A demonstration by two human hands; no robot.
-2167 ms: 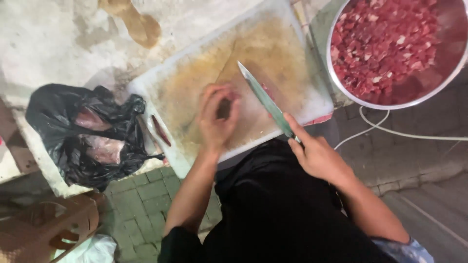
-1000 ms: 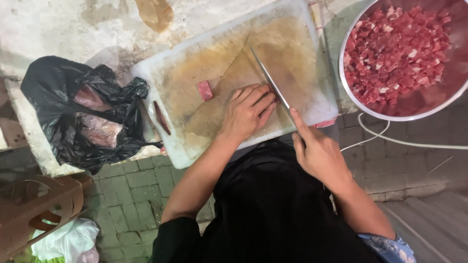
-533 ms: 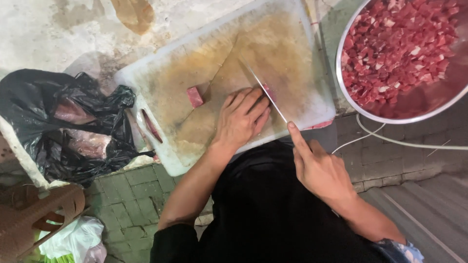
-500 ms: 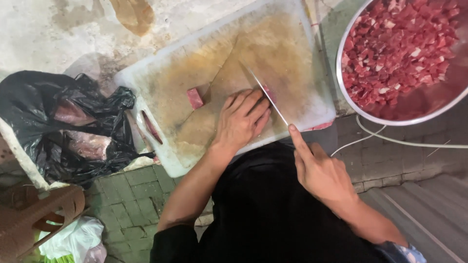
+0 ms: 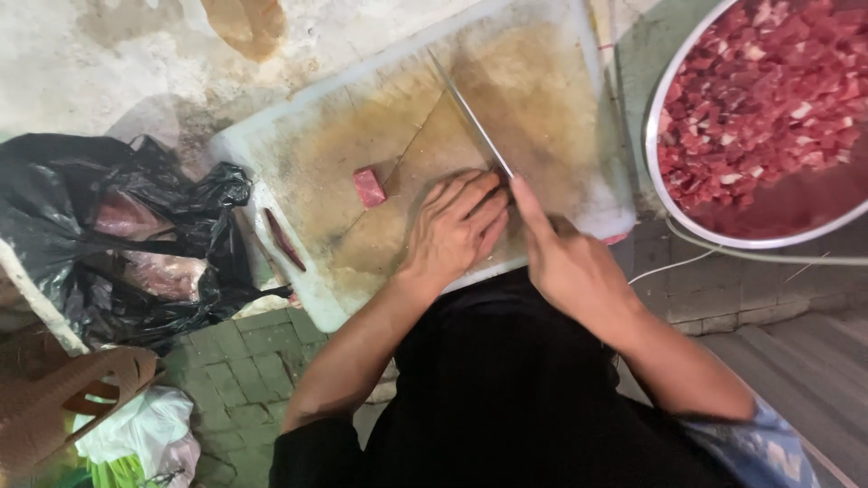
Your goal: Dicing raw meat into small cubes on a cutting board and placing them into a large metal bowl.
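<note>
While my right hand [image 5: 570,262] grips the knife [image 5: 470,113], my left hand [image 5: 452,226] lies flat on the cutting board [image 5: 561,117].

My left fingers are pressed together, just beside the blade. One red meat piece [image 5: 369,187] sits apart, left of my left hand. Right of my right hand stands a metal bowl [image 5: 674,217] of diced meat; far left, a black bag [image 5: 145,235].
</note>
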